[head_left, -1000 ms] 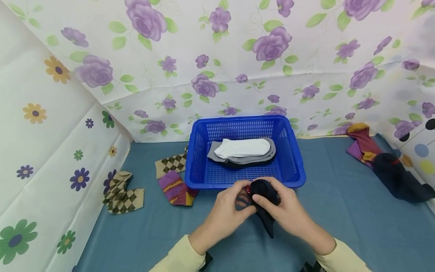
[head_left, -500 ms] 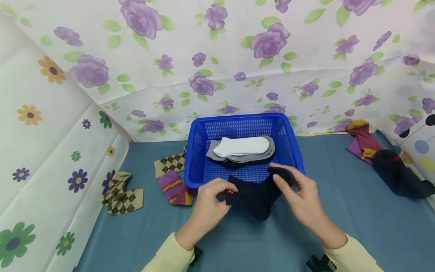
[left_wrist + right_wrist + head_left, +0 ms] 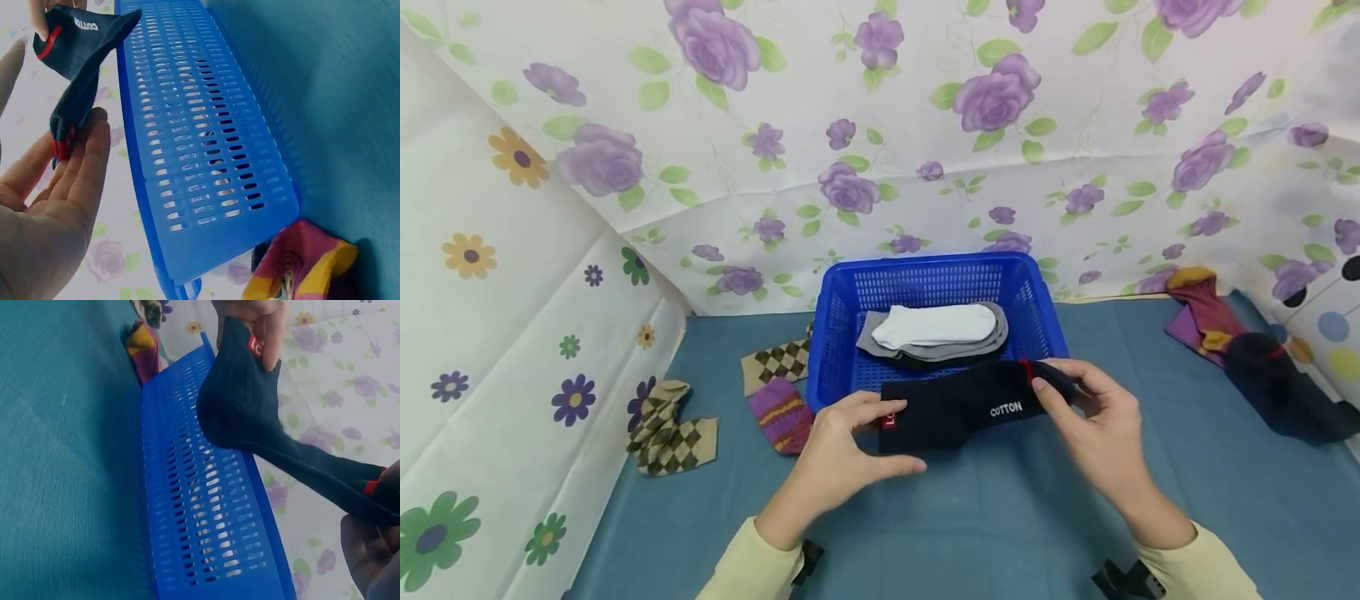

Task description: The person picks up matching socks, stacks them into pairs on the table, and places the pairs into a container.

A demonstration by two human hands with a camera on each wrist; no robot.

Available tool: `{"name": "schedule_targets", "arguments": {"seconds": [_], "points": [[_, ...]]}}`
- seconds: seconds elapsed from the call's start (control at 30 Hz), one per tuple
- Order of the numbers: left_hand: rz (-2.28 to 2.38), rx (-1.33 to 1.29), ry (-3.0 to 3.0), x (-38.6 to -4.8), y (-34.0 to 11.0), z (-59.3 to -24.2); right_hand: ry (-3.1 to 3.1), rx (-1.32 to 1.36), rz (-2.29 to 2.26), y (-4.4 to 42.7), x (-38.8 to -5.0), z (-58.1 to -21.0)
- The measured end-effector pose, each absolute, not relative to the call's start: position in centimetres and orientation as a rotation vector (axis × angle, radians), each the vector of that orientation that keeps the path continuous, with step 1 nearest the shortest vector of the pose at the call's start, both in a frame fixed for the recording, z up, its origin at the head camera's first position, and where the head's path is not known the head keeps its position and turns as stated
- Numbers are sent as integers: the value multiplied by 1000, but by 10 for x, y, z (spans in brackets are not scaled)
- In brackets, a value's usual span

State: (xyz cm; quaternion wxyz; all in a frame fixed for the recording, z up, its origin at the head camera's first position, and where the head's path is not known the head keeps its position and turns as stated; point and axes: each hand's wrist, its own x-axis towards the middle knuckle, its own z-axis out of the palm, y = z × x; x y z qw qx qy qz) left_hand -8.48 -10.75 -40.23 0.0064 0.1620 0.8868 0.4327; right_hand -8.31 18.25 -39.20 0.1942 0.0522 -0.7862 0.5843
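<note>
1. Honestly, the left grip (image 3: 842,446) is my weak point: its thumb stands well clear of the dark sock (image 3: 947,408), leaving nearly straight fingers alone at the cuff, by the red label (image 3: 889,421). A tug toward 3 o'clock could slip the cuff free.
2. The right grip (image 3: 1093,429) pinches the toe end, beside the red band (image 3: 1026,372). That looks secure, but squeezing could bunch the toe; I can't see how the fabric lies under those fingers.
3. The sock hangs stretched between both, cuff toward 9 o'clock, toe toward 3, heel bulging toward 6. Losing one end first could let it twist.
4. In my head view it overlaps the near rim of the blue basket (image 3: 917,290), which sits at 12 o'clock. I can't tell whether they touch; pushing forward too low could snag the knit on that edge.
5. Inside the basket, a white sock (image 3: 934,326) lies on grey socks (image 3: 998,333); dragging cloth across could skew the stack.
6. Toward 9 o'clock, a careless left swing could sweep the striped sock (image 3: 781,415) along the surface (image 3: 925,533).
7. Out at 3 o'clock, another dark sock (image 3: 1281,387) also shows red, so I could confuse the two.
</note>
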Motion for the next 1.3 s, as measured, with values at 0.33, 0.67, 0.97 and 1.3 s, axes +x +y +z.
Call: {"name": "schedule_targets", "arguments": {"seconds": [0.33, 0.67, 0.97, 1.3], "points": [[1601, 554, 3000, -91, -112, -410, -2237, 151, 1525, 196, -84, -407], [1496, 610, 3058, -82, -117, -403, -2248, 538, 1216, 205, -79, -413], [1339, 543, 3047, -76, -122, -408, -2596, 629, 1127, 215, -68, -424], [1165, 401, 2844, -68, -120, -434, -3052, 421, 1259, 219, -68, -442]]}}
